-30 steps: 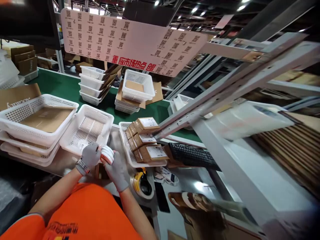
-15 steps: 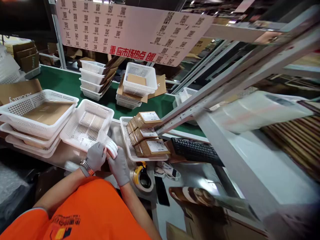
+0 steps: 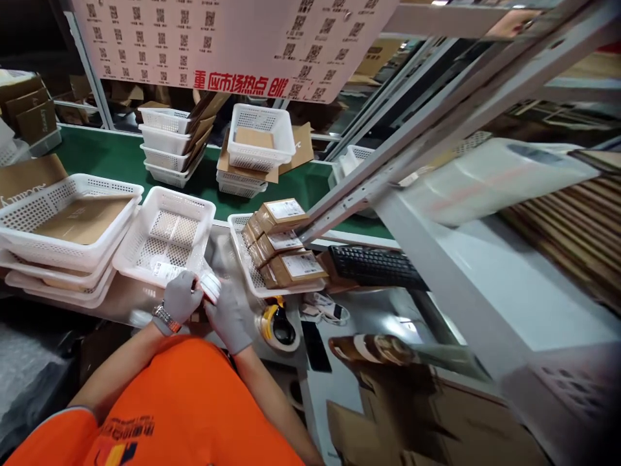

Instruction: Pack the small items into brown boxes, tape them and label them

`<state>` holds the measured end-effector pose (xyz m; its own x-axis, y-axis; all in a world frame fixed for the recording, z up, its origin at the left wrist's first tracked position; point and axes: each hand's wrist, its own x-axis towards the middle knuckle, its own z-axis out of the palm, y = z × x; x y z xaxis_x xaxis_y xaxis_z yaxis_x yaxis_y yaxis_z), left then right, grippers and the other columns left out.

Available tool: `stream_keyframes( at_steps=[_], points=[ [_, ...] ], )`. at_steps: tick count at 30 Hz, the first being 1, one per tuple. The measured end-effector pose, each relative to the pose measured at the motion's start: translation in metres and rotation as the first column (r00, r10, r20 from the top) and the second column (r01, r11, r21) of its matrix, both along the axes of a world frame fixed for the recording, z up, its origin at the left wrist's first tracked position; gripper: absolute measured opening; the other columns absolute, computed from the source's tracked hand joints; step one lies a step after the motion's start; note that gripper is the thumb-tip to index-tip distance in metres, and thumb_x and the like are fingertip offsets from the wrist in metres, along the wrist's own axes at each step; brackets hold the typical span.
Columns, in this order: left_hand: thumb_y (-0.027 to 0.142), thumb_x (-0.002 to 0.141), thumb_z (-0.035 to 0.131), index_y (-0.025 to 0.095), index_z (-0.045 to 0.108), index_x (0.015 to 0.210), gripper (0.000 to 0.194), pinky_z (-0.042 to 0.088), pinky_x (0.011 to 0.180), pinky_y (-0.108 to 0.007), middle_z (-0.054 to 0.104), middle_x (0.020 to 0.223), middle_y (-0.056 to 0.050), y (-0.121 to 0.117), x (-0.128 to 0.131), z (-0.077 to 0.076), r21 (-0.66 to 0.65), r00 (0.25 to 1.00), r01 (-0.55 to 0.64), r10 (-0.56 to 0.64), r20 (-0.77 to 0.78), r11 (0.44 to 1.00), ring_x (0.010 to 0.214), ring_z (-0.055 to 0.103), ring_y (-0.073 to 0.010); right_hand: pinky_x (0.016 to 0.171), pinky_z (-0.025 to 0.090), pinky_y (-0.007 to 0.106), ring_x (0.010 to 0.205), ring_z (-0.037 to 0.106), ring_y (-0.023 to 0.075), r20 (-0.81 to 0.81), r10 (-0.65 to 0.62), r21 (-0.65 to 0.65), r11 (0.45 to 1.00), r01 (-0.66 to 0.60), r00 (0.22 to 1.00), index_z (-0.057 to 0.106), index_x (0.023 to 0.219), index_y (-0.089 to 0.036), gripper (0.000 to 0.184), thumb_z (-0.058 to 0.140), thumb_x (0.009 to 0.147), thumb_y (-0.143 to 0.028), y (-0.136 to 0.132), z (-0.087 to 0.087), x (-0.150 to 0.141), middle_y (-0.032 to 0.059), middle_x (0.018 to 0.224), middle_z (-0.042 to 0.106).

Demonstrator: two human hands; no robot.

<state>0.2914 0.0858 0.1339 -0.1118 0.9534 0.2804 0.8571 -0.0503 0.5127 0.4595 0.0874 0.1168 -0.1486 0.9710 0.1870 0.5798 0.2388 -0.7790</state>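
Both my hands wear grey gloves and meet at the bench's front edge. My left hand and my right hand are closed together on a small white item with red markings, wrapped in clear plastic. Just behind them stands a white perforated basket with a label slip lying in it. To the right, a shallow white tray carries three brown cardboard boxes with white labels.
Stacked white baskets with cardboard sit at the left. A green conveyor belt carries more basket stacks. A black keyboard, a tape dispenser and a slanted metal frame lie to the right. Cardboard boxes stand below.
The view has tilted downward and shifted. My hands stay together on the white item, turning it slightly; its plastic wrap now shows less.
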Motion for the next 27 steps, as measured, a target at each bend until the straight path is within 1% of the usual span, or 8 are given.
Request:
stream_keyframes(
  at_steps=[7, 9, 11, 14, 18, 21, 24, 27],
  points=[
    [0.015, 0.1, 0.067, 0.023, 0.075, 0.104, 0.011, 0.06, 0.084, -0.033, 0.081, 0.101, -0.008, -0.016, 0.006, -0.007, 0.068, 0.976, 0.215, -0.217, 0.014, 0.974, 0.095, 0.078, -0.0246, 0.101, 0.068, 0.048, 0.11, 0.078, 0.03, -0.023, -0.049, 0.007, 0.999, 0.049, 0.999, 0.062, 0.131, -0.019, 0.036, 0.071, 0.097, -0.028, 0.004, -0.001, -0.003, 0.0161, 0.121, 0.079],
    [0.016, 0.1, 0.068, 0.023, 0.073, 0.101, 0.009, 0.06, 0.083, -0.032, 0.08, 0.099, -0.007, -0.015, 0.008, -0.005, 0.044, 0.977, 0.198, -0.2, 0.075, 0.979, 0.094, 0.078, -0.0237, 0.101, 0.068, 0.049, 0.109, 0.078, 0.0305, -0.008, -0.059, 0.013, 0.998, 0.059, 0.998, 0.061, 0.128, -0.019, 0.032, 0.068, 0.099, -0.029, 0.004, -0.003, -0.002, 0.0165, 0.12, 0.079],
    [0.019, 0.099, 0.072, 0.023, 0.073, 0.104, 0.007, 0.059, 0.08, -0.031, 0.079, 0.095, -0.005, -0.011, 0.008, 0.0, -0.005, 0.979, 0.134, -0.131, 0.154, 0.991, 0.089, 0.077, -0.0225, 0.099, 0.068, 0.049, 0.107, 0.077, 0.0305, 0.005, -0.057, 0.031, 0.998, 0.057, 0.998, 0.061, 0.127, -0.019, 0.029, 0.066, 0.1, -0.03, 0.003, -0.006, -0.002, 0.0162, 0.119, 0.078],
    [0.023, 0.097, 0.078, 0.022, 0.073, 0.116, 0.02, 0.057, 0.079, -0.031, 0.077, 0.091, -0.003, -0.004, 0.006, 0.01, -0.075, 0.979, 0.063, -0.047, 0.196, 0.995, 0.085, 0.076, -0.0219, 0.098, 0.067, 0.049, 0.107, 0.076, 0.0308, 0.029, -0.045, 0.072, 0.996, 0.043, 0.999, 0.061, 0.13, -0.018, 0.032, 0.064, 0.1, -0.029, 0.001, -0.013, -0.002, 0.0167, 0.12, 0.078],
    [0.021, 0.103, 0.073, 0.022, 0.077, 0.104, 0.004, 0.054, 0.08, -0.031, 0.081, 0.107, -0.009, 0.003, 0.004, 0.02, -0.115, 0.997, 0.072, -0.067, 0.042, 0.991, 0.096, 0.077, -0.0238, 0.097, 0.066, 0.047, 0.11, 0.074, 0.0307, 0.112, -0.05, 0.11, 0.993, 0.037, 0.992, 0.058, 0.133, -0.017, 0.037, 0.064, 0.097, -0.023, -0.002, -0.022, -0.003, 0.0169, 0.122, 0.075],
    [0.02, 0.108, 0.066, 0.022, 0.078, 0.101, 0.014, 0.05, 0.074, -0.032, 0.082, 0.107, -0.01, 0.001, 0.008, 0.021, -0.128, 0.992, 0.08, -0.091, -0.088, 0.989, 0.094, 0.076, -0.024, 0.099, 0.064, 0.045, 0.108, 0.071, 0.0286, 0.202, -0.044, 0.147, 0.989, 0.014, 0.978, 0.058, 0.128, -0.018, 0.034, 0.062, 0.095, -0.016, -0.003, -0.025, -0.003, 0.0148, 0.119, 0.072],
    [0.02, 0.11, 0.063, 0.022, 0.079, 0.101, 0.019, 0.049, 0.075, -0.033, 0.082, 0.107, -0.01, -0.006, 0.017, 0.015, -0.078, 0.969, 0.173, -0.184, -0.165, 0.982, 0.095, 0.076, -0.0236, 0.102, 0.062, 0.047, 0.107, 0.067, 0.0286, 0.283, -0.041, 0.182, 0.983, -0.011, 0.958, 0.059, 0.119, -0.019, 0.028, 0.06, 0.093, -0.011, 0.0, -0.024, -0.001, 0.0152, 0.117, 0.069],
    [0.02, 0.111, 0.062, 0.023, 0.078, 0.098, 0.021, 0.05, 0.074, -0.034, 0.082, 0.101, -0.009, -0.015, 0.024, 0.007, -0.029, 0.937, 0.293, -0.293, -0.189, 0.956, 0.09, 0.074, -0.0232, 0.105, 0.06, 0.053, 0.105, 0.064, 0.0299, 0.314, -0.038, 0.18, 0.983, -0.02, 0.949, 0.056, 0.109, -0.021, 0.017, 0.059, 0.095, -0.012, 0.003, -0.023, 0.003, 0.015, 0.113, 0.068]
  ],
)
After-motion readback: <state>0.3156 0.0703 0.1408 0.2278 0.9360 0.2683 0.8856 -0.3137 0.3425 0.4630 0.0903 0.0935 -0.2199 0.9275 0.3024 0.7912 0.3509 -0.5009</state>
